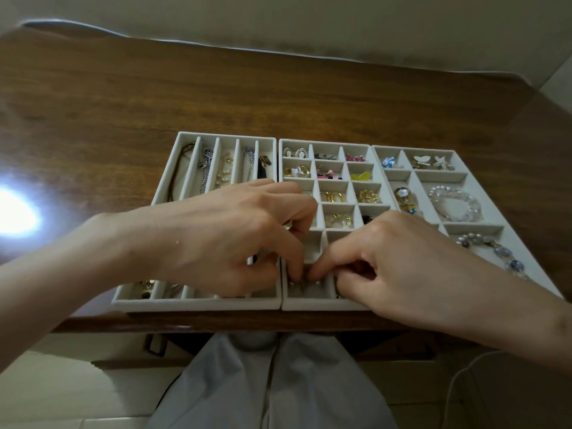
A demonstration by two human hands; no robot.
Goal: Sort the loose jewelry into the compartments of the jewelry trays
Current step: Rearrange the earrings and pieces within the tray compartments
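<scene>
At the near left corner of the middle tray (328, 305), both hands meet over one small compartment (312, 293); the left hand (235, 230) comes in from over the left tray (198, 305) with its fingers curled and its fingertips (295, 274) dipped down inside the walls; the right hand (399, 261) lies across the tray's near right part, forefinger stretched toward the same spot, thumb tucked below it, the other fingers folded under. The tips of the two hands nearly touch; whether either pair is clamped on a piece or only nudging one I cannot tell, since the knuckles hide the gap. A few pearl studs (317, 283) lie on the floor of that compartment, just under the fingertips, with something small and gold beside them, too small to name.

The step in hand looks like settling small earrings into this cell. Most cells farther back hold pieces; necklaces (205, 168) fill the long slots of the left tray and a clear bead bracelet (455, 204) sits in the right tray (414, 147); no loose jewelry shows on the bare table (216, 97), so the sorting seems close to done. The next move calls for a fine pinch and a light release, keeping the studs inside their own walls.
</scene>
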